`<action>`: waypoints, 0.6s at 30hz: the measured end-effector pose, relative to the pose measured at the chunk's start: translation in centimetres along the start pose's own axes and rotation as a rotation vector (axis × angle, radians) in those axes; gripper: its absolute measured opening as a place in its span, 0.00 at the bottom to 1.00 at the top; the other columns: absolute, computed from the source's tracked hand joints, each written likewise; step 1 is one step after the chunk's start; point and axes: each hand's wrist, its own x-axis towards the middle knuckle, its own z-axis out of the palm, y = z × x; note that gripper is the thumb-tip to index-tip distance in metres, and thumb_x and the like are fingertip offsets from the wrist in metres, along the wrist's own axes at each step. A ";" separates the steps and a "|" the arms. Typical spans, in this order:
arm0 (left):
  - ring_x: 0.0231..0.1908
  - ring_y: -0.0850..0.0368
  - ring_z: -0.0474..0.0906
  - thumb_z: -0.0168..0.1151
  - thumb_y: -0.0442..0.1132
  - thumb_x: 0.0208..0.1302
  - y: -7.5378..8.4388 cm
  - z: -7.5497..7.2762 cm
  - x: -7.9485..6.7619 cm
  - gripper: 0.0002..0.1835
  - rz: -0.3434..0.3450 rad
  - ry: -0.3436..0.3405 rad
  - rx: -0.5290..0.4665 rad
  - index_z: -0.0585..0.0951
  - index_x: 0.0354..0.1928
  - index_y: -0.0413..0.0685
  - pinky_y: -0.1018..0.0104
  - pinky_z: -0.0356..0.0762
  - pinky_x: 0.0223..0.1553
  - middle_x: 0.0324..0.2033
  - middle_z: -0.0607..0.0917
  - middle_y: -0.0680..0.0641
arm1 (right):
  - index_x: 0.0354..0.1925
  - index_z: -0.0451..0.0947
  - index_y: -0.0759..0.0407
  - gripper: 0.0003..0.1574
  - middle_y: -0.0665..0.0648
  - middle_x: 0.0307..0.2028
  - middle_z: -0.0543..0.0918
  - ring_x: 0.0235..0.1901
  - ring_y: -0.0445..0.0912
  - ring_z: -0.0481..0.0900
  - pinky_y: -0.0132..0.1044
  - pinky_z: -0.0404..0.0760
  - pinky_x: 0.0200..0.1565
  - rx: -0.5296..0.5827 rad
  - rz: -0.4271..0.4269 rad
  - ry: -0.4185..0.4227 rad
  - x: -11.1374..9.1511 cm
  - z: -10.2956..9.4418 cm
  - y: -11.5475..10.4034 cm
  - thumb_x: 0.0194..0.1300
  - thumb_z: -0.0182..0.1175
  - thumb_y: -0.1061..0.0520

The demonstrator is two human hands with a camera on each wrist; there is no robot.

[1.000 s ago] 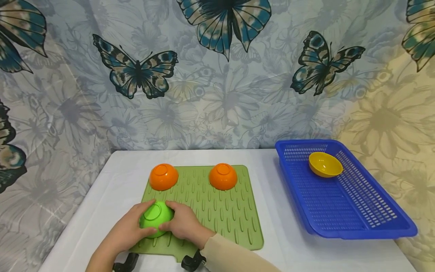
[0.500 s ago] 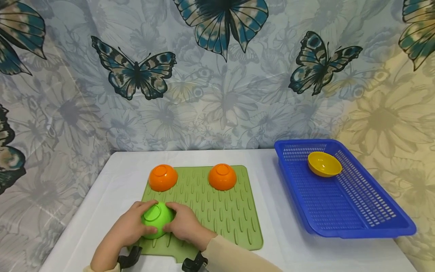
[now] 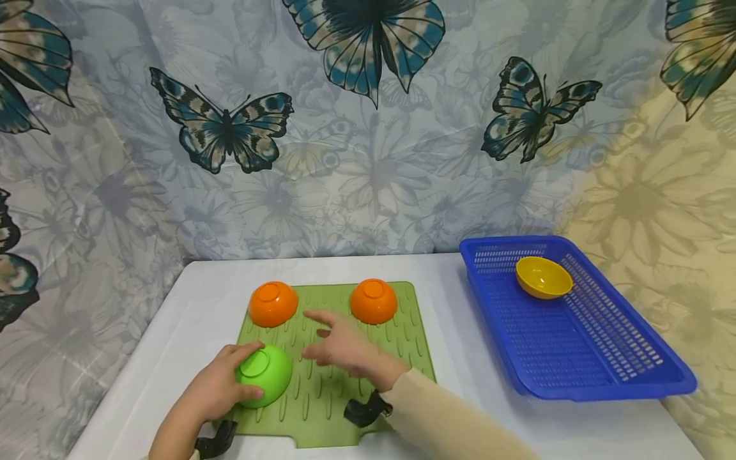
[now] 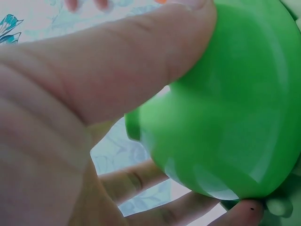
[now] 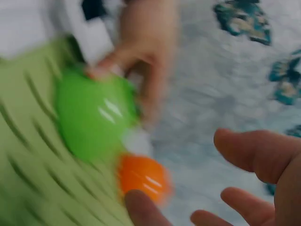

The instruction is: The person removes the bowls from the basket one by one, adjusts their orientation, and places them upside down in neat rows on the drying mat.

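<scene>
A green bowl (image 3: 271, 377) sits upside down on the front left of a ridged green mat (image 3: 322, 409). My left hand (image 3: 214, 386) holds it from the left; in the left wrist view the thumb lies along the bowl's side (image 4: 225, 108) and fingers curve round beneath. Off to the bowl's right, my right hand (image 3: 351, 348) hovers over the mat with fingers spread, touching nothing. Two orange bowls, one at the left (image 3: 273, 305) and one at the right (image 3: 374, 301), stand upside down along the mat's far edge. The right wrist view is blurred.
A blue slotted basket (image 3: 494, 338) stands on the right of the white-covered table (image 3: 443, 300). Inside it, towards the back, lies a yellow bowl (image 3: 544, 278), upright. Behind the table hangs a butterfly-print cloth (image 3: 379, 160).
My right hand has let go of the green bowl and moved right and slightly up. The left hand still holds the bowl, which stays in about the same place.
</scene>
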 end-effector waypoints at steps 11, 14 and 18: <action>0.55 0.34 0.74 0.81 0.54 0.43 -0.2 0.1 -0.3 0.50 -0.025 -0.004 -0.032 0.71 0.71 0.51 0.34 0.72 0.49 0.60 0.72 0.39 | 0.80 0.44 0.53 0.48 0.64 0.77 0.41 0.73 0.66 0.46 0.64 0.69 0.59 0.000 0.000 0.235 -5.9 -20.1 -7.9 0.74 0.57 0.44; 0.54 0.35 0.74 0.80 0.54 0.43 -0.3 0.1 -0.4 0.50 -0.028 0.000 -0.019 0.71 0.71 0.51 0.34 0.72 0.49 0.59 0.72 0.39 | 0.80 0.27 0.48 0.60 0.64 0.77 0.30 0.74 0.66 0.34 0.63 0.63 0.63 0.138 0.104 0.331 -7.9 -26.0 -7.4 0.72 0.54 0.35; 0.55 0.34 0.74 0.80 0.54 0.43 -0.4 -0.1 -0.4 0.50 -0.015 0.011 -0.017 0.71 0.71 0.51 0.33 0.72 0.49 0.59 0.72 0.39 | 0.75 0.13 0.39 0.64 0.64 0.74 0.16 0.73 0.64 0.25 0.60 0.60 0.65 0.361 0.279 0.463 -10.4 -33.2 -5.5 0.70 0.51 0.29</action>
